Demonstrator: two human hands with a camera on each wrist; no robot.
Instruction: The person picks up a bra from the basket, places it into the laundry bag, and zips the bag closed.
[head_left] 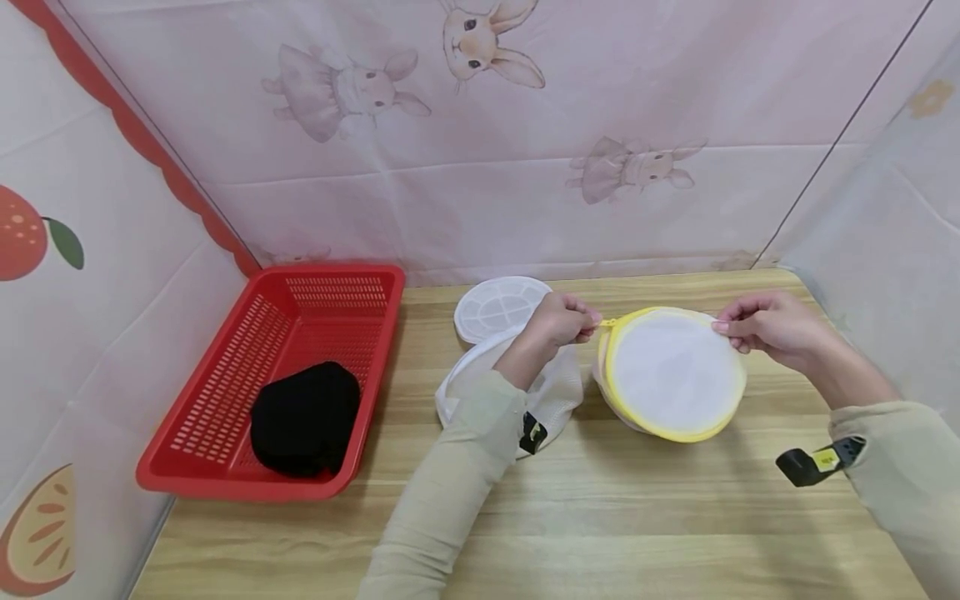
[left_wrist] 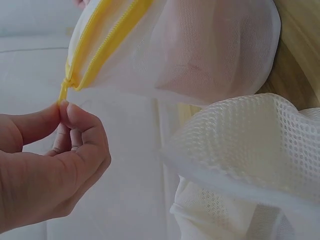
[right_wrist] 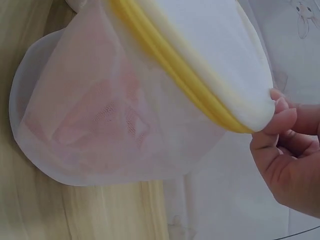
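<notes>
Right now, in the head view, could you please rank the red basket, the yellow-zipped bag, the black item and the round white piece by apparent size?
1. Red basket
2. Yellow-zipped bag
3. Black item
4. Round white piece, visible part only

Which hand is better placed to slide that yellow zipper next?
Probably the left hand: it already pinches the yellow zipper pull. The right hand holds the mesh laundry bag by its opposite edge, so it seems better placed to steady it.
</notes>
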